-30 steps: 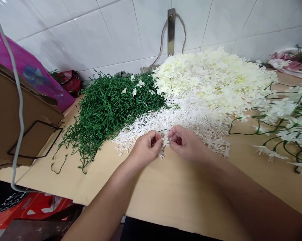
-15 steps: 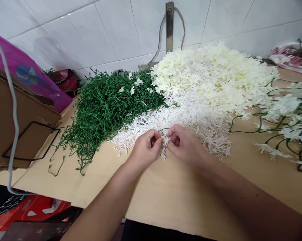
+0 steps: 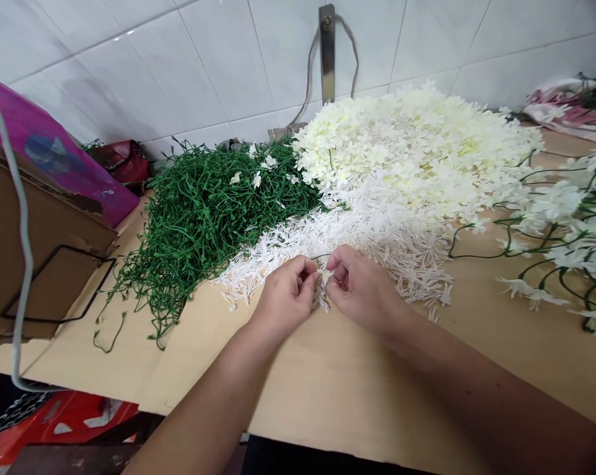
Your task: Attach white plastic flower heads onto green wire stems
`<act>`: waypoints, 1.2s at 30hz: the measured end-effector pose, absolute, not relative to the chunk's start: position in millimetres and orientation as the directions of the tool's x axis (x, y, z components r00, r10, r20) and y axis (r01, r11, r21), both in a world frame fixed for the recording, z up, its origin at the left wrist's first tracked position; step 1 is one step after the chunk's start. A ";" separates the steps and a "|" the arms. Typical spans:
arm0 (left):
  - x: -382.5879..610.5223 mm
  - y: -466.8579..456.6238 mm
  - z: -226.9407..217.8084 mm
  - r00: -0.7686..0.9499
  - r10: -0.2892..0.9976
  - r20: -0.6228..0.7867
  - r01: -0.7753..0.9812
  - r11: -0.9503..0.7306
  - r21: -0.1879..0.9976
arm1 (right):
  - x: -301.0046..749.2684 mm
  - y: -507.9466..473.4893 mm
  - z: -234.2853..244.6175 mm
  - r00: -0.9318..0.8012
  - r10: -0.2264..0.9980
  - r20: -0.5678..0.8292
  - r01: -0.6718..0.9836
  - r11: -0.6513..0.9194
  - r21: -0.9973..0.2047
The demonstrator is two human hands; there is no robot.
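Note:
My left hand and my right hand meet at the front of the table, fingers pinched together. Between their fingertips is a small white artificial flower, partly covered by the fingers. A thin green stem shows behind it, running between the two hands. Just beyond my hands lies a heap of white stamens. To the left spreads a pile of green plastic stems, with a few loose blossoms on top. A large mound of pale cream flower heads sits at the back right.
Assembled white flowers on green stems lie at the right. A cardboard box and a purple bag stand at the left, with a grey cable in front. A tiled wall closes the back. One stem lies loose on the tabletop.
The view has shifted slightly. My right fingertips have closed in over the white flower, so less of it shows. My left hand keeps its pinch.

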State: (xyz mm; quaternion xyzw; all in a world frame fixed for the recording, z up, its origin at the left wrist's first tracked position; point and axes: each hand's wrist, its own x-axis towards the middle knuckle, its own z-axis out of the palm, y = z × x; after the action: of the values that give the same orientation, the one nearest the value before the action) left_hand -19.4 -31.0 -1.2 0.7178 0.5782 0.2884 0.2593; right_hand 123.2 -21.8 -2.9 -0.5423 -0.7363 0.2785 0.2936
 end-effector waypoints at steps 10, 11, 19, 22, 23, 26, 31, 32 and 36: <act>-21.0 -30.7 1.3 0.199 0.967 0.159 0.686 -0.254 0.682 | 123.2 -21.0 -6.4 -0.229 0.959 0.169 0.518 0.267 -0.813; -21.3 -30.6 1.0 0.185 0.972 0.147 0.665 -0.234 0.709 | 123.6 -20.7 -6.7 -0.223 0.960 0.170 0.508 0.263 -0.820; -20.5 -28.4 -5.1 0.132 0.989 0.069 0.518 -0.128 0.846 | 121.9 -20.3 -3.2 -0.194 0.973 0.122 0.492 0.204 -0.847; -19.3 -27.6 -6.2 0.126 0.989 0.072 0.474 -0.123 0.872 | 121.3 -21.2 -1.5 -0.174 0.979 0.104 0.517 0.180 -0.837; -19.0 -27.4 -6.3 0.128 0.989 0.074 0.463 -0.126 0.878 | 121.1 -21.5 -1.4 -0.172 0.980 0.101 0.525 0.178 -0.832; -18.7 -26.8 -6.0 0.136 0.988 0.079 0.429 -0.130 0.894 | 120.7 -21.5 -3.7 -0.184 0.974 0.135 0.501 0.211 -0.839; -18.1 -25.5 -3.0 0.092 0.995 0.046 0.285 -0.071 0.956 | 118.7 -18.8 -12.3 -0.139 0.966 0.219 0.376 0.256 -0.891; -18.0 -25.2 -2.4 0.079 0.996 0.038 0.245 -0.056 0.968 | 118.2 -18.4 -13.5 -0.129 0.966 0.226 0.354 0.258 -0.899; -17.5 -24.0 -0.6 0.037 0.999 0.023 0.121 -0.027 0.992 | 117.7 -19.6 -12.6 -0.123 0.958 0.257 0.290 0.283 -0.914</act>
State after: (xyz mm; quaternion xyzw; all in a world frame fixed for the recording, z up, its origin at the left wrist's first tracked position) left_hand -17.5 -24.0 -0.6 0.5447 0.5141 0.4658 0.4712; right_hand 117.7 -19.6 -12.6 -0.4761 -0.6554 0.3633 0.4601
